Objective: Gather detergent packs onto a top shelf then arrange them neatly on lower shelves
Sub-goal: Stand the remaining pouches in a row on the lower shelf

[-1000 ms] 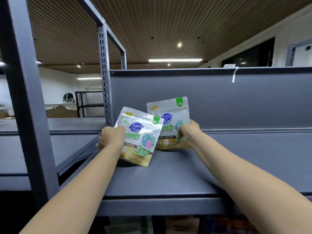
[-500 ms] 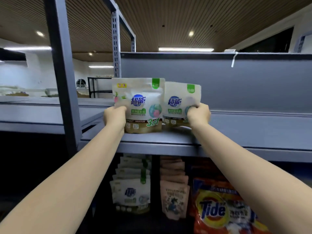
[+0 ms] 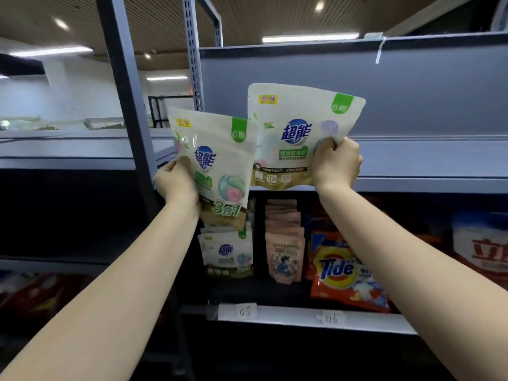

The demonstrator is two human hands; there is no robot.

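Note:
I hold two white detergent packs with green corner tabs and blue logos in front of the grey shelving. My left hand [image 3: 177, 182] grips the left pack [image 3: 220, 166] by its left edge; this pack hangs in front of the top shelf's front edge [image 3: 428, 185]. My right hand [image 3: 336, 163] grips the right pack [image 3: 297, 133] at its lower right, holding it higher, level with the top shelf. On the lower shelf [image 3: 365, 317], directly below, a row of matching white packs [image 3: 228, 254] stands upright.
Beside the white row stand pink pouches [image 3: 284, 243], an orange Tide bag [image 3: 343, 270] and a red-and-white bag [image 3: 483, 248] at the far right. Paper labels 05 and 06 are stuck on the lower shelf's edge. A grey upright post [image 3: 123, 86] stands at the left.
Both packs have been lifted off the top shelf and drawn toward me. My view has tipped down, so the stocked lower shelf now shows.

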